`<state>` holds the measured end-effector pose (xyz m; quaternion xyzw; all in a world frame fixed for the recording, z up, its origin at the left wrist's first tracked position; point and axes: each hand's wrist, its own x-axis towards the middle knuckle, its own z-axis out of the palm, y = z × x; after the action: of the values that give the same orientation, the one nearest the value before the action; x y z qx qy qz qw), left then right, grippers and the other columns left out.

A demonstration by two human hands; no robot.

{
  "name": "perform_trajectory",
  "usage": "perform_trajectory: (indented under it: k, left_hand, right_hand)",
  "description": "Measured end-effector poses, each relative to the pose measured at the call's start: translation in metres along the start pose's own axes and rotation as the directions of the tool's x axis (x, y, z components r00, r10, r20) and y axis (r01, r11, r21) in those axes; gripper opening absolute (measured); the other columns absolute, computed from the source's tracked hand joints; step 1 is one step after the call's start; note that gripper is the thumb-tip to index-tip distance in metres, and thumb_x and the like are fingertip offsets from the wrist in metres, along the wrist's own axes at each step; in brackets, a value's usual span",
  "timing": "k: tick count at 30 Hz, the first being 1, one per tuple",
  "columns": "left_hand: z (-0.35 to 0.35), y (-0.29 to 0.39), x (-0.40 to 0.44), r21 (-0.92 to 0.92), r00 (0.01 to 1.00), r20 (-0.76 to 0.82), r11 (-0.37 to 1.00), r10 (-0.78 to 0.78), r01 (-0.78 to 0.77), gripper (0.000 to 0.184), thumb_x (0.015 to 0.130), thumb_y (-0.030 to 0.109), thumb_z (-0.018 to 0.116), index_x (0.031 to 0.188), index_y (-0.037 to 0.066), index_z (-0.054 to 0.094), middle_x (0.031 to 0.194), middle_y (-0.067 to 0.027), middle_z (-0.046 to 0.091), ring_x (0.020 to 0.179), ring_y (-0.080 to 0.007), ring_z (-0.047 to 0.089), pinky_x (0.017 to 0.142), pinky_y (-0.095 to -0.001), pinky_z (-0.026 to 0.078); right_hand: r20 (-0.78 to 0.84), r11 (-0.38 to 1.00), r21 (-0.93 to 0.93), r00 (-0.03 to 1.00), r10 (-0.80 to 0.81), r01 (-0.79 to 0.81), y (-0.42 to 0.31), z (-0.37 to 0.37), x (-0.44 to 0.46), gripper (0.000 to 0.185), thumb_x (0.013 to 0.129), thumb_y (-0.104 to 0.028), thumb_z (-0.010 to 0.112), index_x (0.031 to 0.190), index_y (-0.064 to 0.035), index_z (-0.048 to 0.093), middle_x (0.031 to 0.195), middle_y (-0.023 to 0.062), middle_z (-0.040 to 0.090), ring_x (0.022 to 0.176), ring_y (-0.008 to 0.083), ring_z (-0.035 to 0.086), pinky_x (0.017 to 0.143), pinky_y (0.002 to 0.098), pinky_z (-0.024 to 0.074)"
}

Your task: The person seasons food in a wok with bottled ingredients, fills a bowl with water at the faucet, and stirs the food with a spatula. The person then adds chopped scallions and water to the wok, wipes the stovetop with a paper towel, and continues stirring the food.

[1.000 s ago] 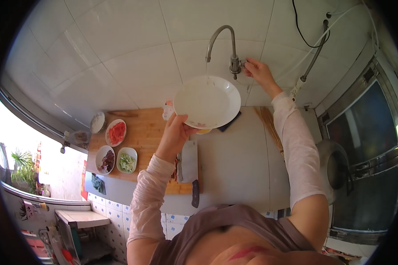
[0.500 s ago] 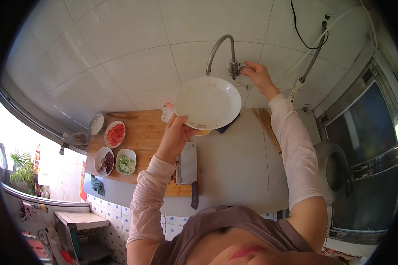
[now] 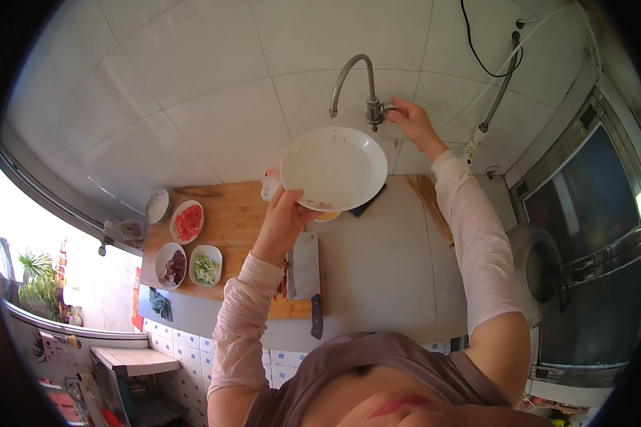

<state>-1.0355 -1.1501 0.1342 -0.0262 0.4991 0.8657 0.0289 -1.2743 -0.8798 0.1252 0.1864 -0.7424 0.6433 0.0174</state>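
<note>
My left hand (image 3: 285, 224) grips a large white plate (image 3: 335, 171) by its lower left rim, where a small pink flower pattern shows. The plate is under the spout of a metal tap (image 3: 349, 67) mounted on the wall. Between spout and plate a thin trickle of water shows faintly. On the right, my right hand (image 3: 414, 124) has its fingers closed on the tap handle (image 3: 388, 107). Behind the plate's lower edge, something yellow (image 3: 327, 216) is mostly hidden.
A wooden cutting board (image 3: 228, 206) carries bowls of chopped red (image 3: 188, 223), dark (image 3: 171, 266) and green (image 3: 206, 268) food. A cleaver (image 3: 306, 274) lies at the board's right edge. A straw whisk (image 3: 434, 213) and a wok (image 3: 534, 263) are farther right.
The plate sits slightly lower below the spout, and the trickle of water looks a little clearer. My right hand stays at the tap handle. The whole view has shifted slightly.
</note>
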Motion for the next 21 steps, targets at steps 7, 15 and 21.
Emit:
perform_trajectory:
  k: [7, 15, 21]
  left_hand:
    - [-0.003, 0.002, -0.001, 0.005, 1.000, 0.027, 1.000, 0.012, -0.012, 0.038, 0.096, 0.019, 0.041, 0.129, -0.001, 0.044, 0.117, -0.0114, 0.060, 0.102, -0.0195, 0.063, 0.084, -0.0302, 0.055]
    - [-0.005, 0.007, 0.002, -0.025, 0.998, 0.055, 1.000, 0.006, -0.005, 0.037, 0.096, 0.016, 0.041, 0.130, 0.001, 0.042, 0.119, -0.0130, 0.059, 0.101, -0.0219, 0.065, 0.082, -0.0299, 0.057]
    - [-0.015, 0.003, 0.007, -0.028, 0.997, 0.079, 1.000, 0.001, 0.001, 0.036, 0.096, 0.017, 0.042, 0.129, 0.001, 0.044, 0.117, -0.0128, 0.060, 0.099, -0.0212, 0.065, 0.080, -0.0296, 0.057]
  right_hand:
    - [0.052, 0.923, -0.352, 0.988, -0.146, 0.155, 0.010, -0.011, 0.006, 0.058, 0.082, -0.022, 0.073, 0.133, -0.0048, 0.053, 0.106, 0.0156, 0.067, 0.094, 0.0209, 0.064, 0.085, 0.0313, 0.0490]
    - [0.166, 0.800, -0.565, 0.978, -0.126, 0.199, -0.015, -0.019, 0.001, 0.047, 0.089, -0.024, 0.067, 0.132, -0.0093, 0.055, 0.106, 0.0119, 0.068, 0.091, 0.0177, 0.062, 0.085, 0.0297, 0.0488]
    - [0.135, 0.782, -0.593, 0.981, -0.138, 0.192, -0.016, -0.017, 0.008, 0.038, 0.095, -0.026, 0.059, 0.128, -0.0068, 0.058, 0.108, 0.0108, 0.070, 0.094, 0.0172, 0.064, 0.085, 0.0275, 0.0479]
